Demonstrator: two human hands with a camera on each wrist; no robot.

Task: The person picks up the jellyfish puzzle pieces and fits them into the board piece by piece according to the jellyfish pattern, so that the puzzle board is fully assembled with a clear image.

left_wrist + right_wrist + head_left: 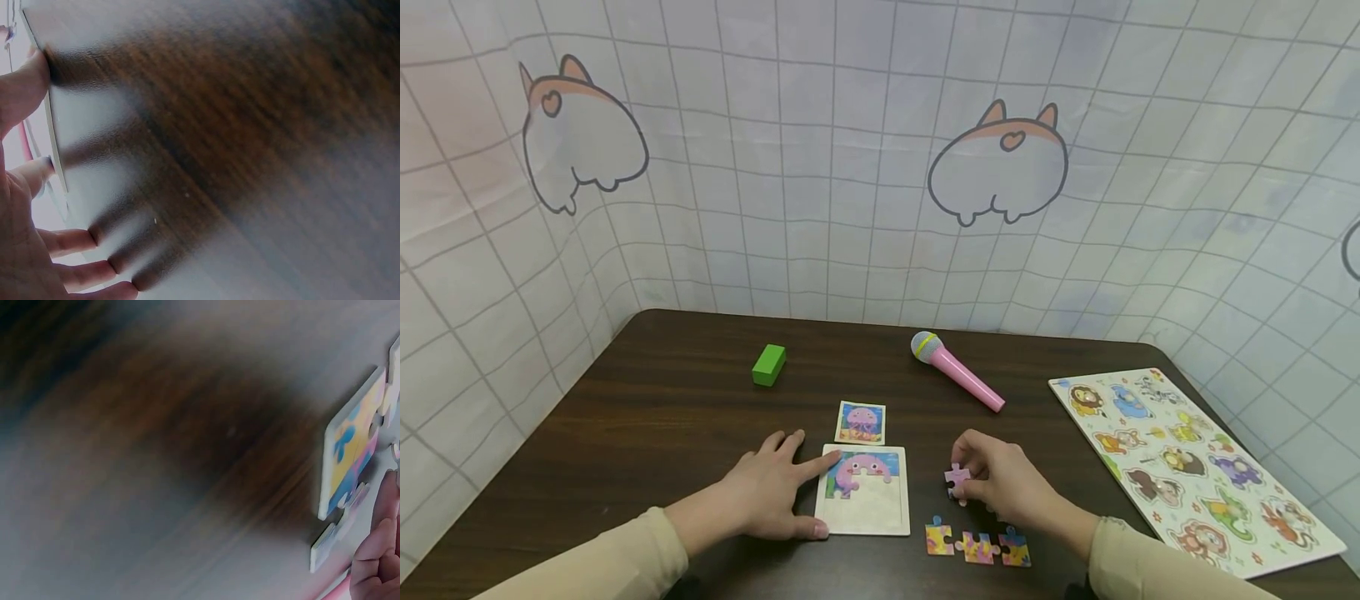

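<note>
Currently, your left hand [771,492] lies spread, fingers extended, touching a flat white square puzzle tray [882,510] just to its right, partly filled with pink-and-blue picture pieces [846,472]. Your right hand [1009,481] pinches a small pink jigsaw piece [956,477] with knobbed edges; three yellow-patterned jigsaw pieces [978,550] lie just on the near side of that hand.

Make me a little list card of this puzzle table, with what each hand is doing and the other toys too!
Left hand: at the white puzzle tray's left side
Right hand: pinching a pink puzzle piece
Tray picture: partly filled, pink face showing
Picture card: just beyond the tray
Loose pieces: at least three, right of the tray
Other toys: pink microphone, green block, animal board
</note>
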